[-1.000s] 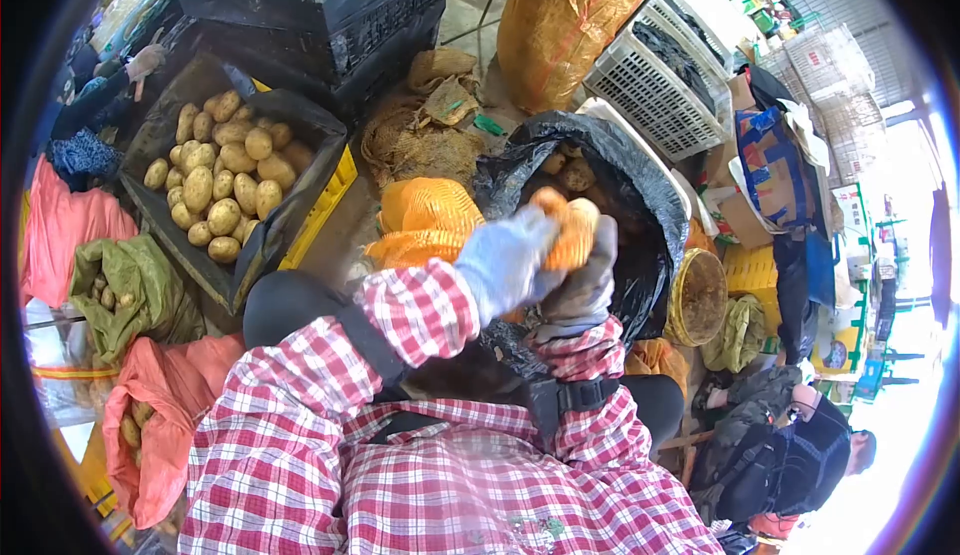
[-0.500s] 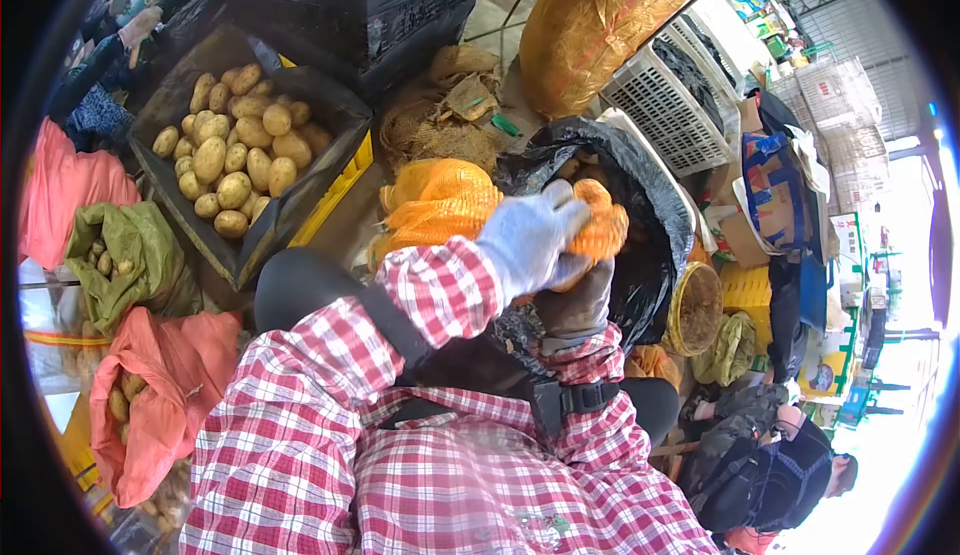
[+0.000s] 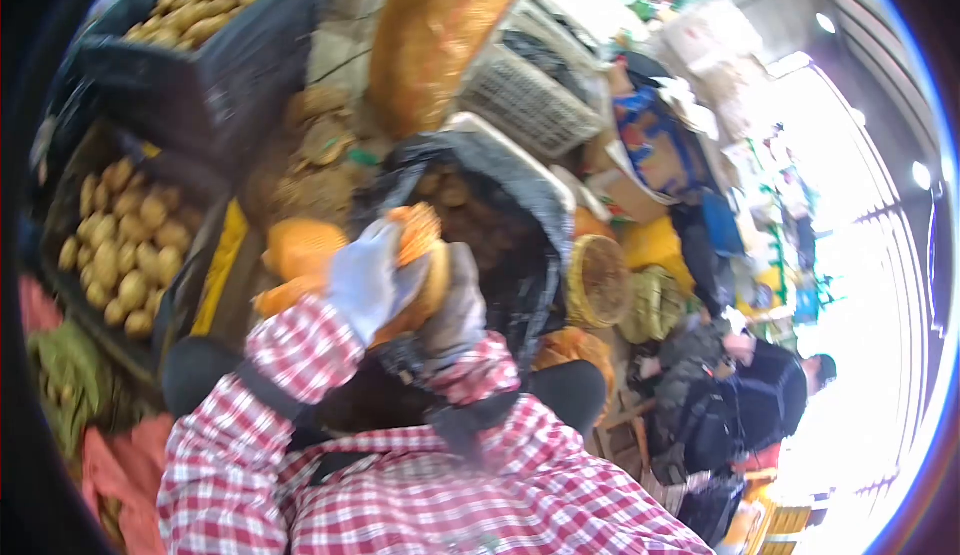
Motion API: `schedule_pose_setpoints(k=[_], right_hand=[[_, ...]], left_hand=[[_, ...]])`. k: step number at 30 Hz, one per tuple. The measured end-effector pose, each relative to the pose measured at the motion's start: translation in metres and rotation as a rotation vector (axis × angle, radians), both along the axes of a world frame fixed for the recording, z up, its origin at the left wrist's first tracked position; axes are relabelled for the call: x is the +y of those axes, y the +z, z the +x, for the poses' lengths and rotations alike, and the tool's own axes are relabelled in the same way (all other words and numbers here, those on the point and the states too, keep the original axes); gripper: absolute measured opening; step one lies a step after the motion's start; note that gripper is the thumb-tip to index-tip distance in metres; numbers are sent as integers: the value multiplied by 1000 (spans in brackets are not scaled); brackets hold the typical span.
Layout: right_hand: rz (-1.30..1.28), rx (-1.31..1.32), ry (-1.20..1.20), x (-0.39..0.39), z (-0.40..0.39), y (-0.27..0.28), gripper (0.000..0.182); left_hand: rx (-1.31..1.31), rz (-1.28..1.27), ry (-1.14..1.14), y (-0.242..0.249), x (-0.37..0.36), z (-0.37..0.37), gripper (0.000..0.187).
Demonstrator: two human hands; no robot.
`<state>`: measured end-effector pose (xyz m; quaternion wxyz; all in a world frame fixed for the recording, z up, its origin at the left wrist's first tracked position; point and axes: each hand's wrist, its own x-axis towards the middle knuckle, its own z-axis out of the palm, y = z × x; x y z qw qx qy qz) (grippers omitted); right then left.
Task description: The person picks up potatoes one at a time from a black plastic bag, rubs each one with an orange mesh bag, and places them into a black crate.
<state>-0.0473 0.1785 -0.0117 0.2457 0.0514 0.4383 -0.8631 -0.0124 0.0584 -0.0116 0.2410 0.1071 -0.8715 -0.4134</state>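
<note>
In front of my body, my left hand (image 3: 372, 273) in a pale blue glove is closed on a bunched orange mesh (image 3: 416, 231). My right hand (image 3: 458, 305), in a grey glove, is closed around the far side of a tan potato (image 3: 436, 281). The mesh touches the potato's upper end between my two hands. Just beyond them stands a bin lined with a black plastic bag (image 3: 520, 245), with dim brown potatoes (image 3: 455, 195) inside. Beside my left wrist lies an orange mesh sack (image 3: 300, 247). Blur hides the fingertips.
To the left stands a black-lined crate of potatoes (image 3: 125, 245), with a larger potato bin (image 3: 215, 75) behind it. A tall yellow sack (image 3: 440, 35) and a white slatted crate (image 3: 530, 100) stand ahead. A wicker basket (image 3: 598, 280) and a person (image 3: 740, 395) are at right.
My view has swung right, so everything sits further left and lower. My hands have turned, and more of the potato shows between them. The orange mesh stays in my left hand.
</note>
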Motion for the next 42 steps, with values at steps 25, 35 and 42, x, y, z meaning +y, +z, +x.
schedule_pose_setpoints(k=[25, 35, 42], right_hand=[[478, 701, -19, -26, 6, 1, 43], [345, 499, -87, -36, -31, 6, 51], [-141, -145, -33, 0, -31, 16, 45]], left_hand=[[65, 1243, -183, -7, -17, -6, 46], [94, 1374, -302, -4, -10, 1, 40], [119, 752, -205, -41, -18, -4, 24]])
